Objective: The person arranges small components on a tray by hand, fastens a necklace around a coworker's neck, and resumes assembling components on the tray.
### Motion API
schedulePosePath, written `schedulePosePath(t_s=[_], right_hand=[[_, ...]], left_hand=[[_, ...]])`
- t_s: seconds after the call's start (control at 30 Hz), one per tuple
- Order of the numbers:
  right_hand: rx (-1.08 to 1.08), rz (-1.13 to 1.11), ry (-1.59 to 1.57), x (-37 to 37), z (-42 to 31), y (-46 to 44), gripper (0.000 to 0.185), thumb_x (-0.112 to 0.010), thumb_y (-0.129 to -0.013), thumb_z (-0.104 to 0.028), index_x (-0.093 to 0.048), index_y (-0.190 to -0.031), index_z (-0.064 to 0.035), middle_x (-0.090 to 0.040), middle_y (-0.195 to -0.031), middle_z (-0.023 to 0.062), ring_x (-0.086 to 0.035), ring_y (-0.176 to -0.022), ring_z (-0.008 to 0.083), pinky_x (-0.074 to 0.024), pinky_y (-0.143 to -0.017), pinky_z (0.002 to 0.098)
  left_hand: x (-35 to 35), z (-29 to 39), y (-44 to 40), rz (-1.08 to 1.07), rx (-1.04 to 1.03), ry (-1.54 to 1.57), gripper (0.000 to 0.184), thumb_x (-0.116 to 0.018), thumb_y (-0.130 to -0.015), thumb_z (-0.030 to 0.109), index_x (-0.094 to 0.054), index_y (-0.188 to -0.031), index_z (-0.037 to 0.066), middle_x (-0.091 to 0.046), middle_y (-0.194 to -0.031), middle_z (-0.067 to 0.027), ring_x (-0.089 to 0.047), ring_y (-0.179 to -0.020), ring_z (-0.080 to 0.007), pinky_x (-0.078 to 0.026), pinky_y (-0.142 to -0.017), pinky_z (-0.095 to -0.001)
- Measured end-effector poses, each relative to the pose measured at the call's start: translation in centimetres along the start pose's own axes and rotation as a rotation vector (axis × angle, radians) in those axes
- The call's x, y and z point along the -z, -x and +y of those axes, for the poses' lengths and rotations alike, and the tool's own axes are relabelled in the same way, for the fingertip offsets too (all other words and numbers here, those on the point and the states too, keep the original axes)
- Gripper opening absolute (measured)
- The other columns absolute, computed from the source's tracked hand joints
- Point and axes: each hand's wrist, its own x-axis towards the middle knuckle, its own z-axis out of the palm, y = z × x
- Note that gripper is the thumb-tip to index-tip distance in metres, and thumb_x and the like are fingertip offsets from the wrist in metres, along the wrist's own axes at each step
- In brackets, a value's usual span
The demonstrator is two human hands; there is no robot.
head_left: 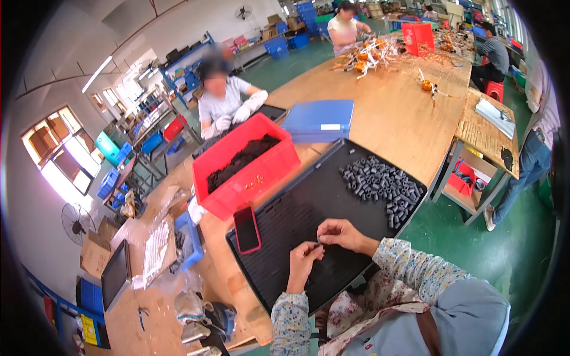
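My left hand (303,263) and my right hand (345,235) meet over the black tray (279,222), fingertips pinched together. Between them is a small dark piece (319,242), mostly covered by the fingers, so its exact kind is unclear. Toward the tray's far right side lies a heap of short dark grey tubes (374,181), with more of them trailing down the right edge. A phone in a pink-red case (247,230) rests on the left part of the tray, to the left of my hands.
Beyond the tray stand a red bin (276,155) of dark material and a blue box (320,116). A co-worker in white gloves (242,114) sits across the table. Pliers (142,318) lie on the wooden surface at lower left. Wired orange parts (371,56) are piled farther back.
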Motion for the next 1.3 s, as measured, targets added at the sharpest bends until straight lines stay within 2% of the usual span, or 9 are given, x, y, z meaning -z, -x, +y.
schedulePosePath(t_s=[0.2,0.33,0.4,0.43,0.67,0.73,0.77,0.87,1.3], right_hand=[[-0.028,0.004,-0.098,-0.1,-0.4,0.0,0.010,-0.060,-0.095,-0.003,-0.062,-0.104,-0.0055,-0.062,-0.094,-0.0014,-0.059,-0.087,0.0079,-0.0510,-0.080,0.0253],[0.113,0.007,0.313,-0.6,-0.9,0.2,0.023,-0.060,-0.090,0.004,-0.065,-0.110,-0.0064,-0.058,-0.100,0.0023,-0.058,-0.090,0.0115,-0.0496,-0.075,0.0279],[0.449,-0.077,0.654,-0.9,-0.7,0.2,0.024,-0.061,-0.083,0.010,-0.067,-0.101,-0.0046,-0.056,-0.099,0.0066,-0.059,-0.089,0.0195,-0.0503,-0.073,0.0308],[0.462,-0.065,0.700,-1.0,-0.8,0.4,0.025,-0.062,-0.079,0.014,-0.067,-0.096,-0.0032,-0.056,-0.098,0.0099,-0.060,-0.087,0.0264,-0.0513,-0.072,0.0323],[0.456,-0.051,0.707,-0.9,-0.9,0.4,0.019,-0.063,-0.080,0.011,-0.066,-0.094,-0.0019,-0.059,-0.098,0.0101,-0.061,-0.086,0.0257,-0.0514,-0.072,0.0321],[0.518,0.040,0.559,-1.4,-2.1,0.3,0.017,-0.064,-0.083,0.008,-0.065,-0.097,-0.0021,-0.061,-0.096,0.0076,-0.062,-0.086,0.0213,-0.0514,-0.073,0.0312],[0.266,0.131,0.413,-1.6,-2.1,0.7,0.011,-0.063,-0.089,0.003,-0.063,-0.098,-0.0024,-0.064,-0.094,0.0037,-0.063,-0.086,0.0144,-0.0517,-0.076,0.0302],[0.088,0.076,-0.067,-1.3,-2.3,0.5,0.005,-0.062,-0.093,-0.002,-0.061,-0.098,-0.0033,-0.063,-0.094,0.0013,-0.061,-0.084,0.0094,-0.0512,-0.077,0.0277],[0.007,0.057,-0.141,-0.3,-1.0,0.2,0.006,-0.064,-0.092,-0.002,-0.063,-0.098,-0.0006,-0.066,-0.095,0.0030,-0.062,-0.085,0.0088,-0.0521,-0.078,0.0247]], left_hand=[[-1.0,1.3,0.2,0.042,-0.010,0.091,0.023,-0.071,-0.086,0.003,-0.065,-0.106,-0.004,-0.069,-0.093,-0.0064,-0.064,-0.079,-0.0121,-0.053,-0.078,-0.0249],[-0.4,0.5,0.0,0.063,-0.053,0.112,0.025,-0.072,-0.085,0.002,-0.065,-0.108,-0.004,-0.069,-0.095,-0.0062,-0.064,-0.085,-0.0120,-0.054,-0.079,-0.0256],[-0.2,0.7,0.1,0.039,-0.037,0.005,0.021,-0.071,-0.085,0.001,-0.066,-0.104,-0.005,-0.069,-0.094,-0.0066,-0.065,-0.083,-0.0124,-0.054,-0.078,-0.0259],[-0.1,0.7,0.2,0.040,-0.039,0.004,0.021,-0.071,-0.085,0.001,-0.066,-0.104,-0.005,-0.069,-0.094,-0.0066,-0.065,-0.083,-0.0124,-0.054,-0.078,-0.0259],[0.3,0.3,0.0,0.027,0.010,-0.044,0.020,-0.070,-0.085,-0.002,-0.067,-0.104,-0.006,-0.069,-0.092,-0.0082,-0.065,-0.077,-0.0128,-0.055,-0.074,-0.0259],[0.1,0.3,-0.1,0.054,-0.016,0.031,0.020,-0.070,-0.085,-0.003,-0.067,-0.105,-0.006,-0.069,-0.092,-0.0082,-0.065,-0.078,-0.0128,-0.055,-0.074,-0.0259],[-0.1,0.5,-0.1,0.082,-0.080,0.015,0.021,-0.069,-0.085,-0.003,-0.067,-0.105,-0.006,-0.069,-0.093,-0.0084,-0.065,-0.078,-0.0129,-0.055,-0.074,-0.0259],[-0.4,0.6,-0.1,0.094,-0.119,0.002,0.020,-0.069,-0.084,-0.004,-0.068,-0.104,-0.006,-0.070,-0.093,-0.0087,-0.065,-0.077,-0.0125,-0.055,-0.073,-0.0254],[0.1,0.9,0.1,0.048,-0.036,0.013,0.015,-0.072,-0.084,0.001,-0.069,-0.097,-0.006,-0.069,-0.085,-0.0070,-0.063,-0.072,-0.0099,-0.051,-0.066,-0.0226]])
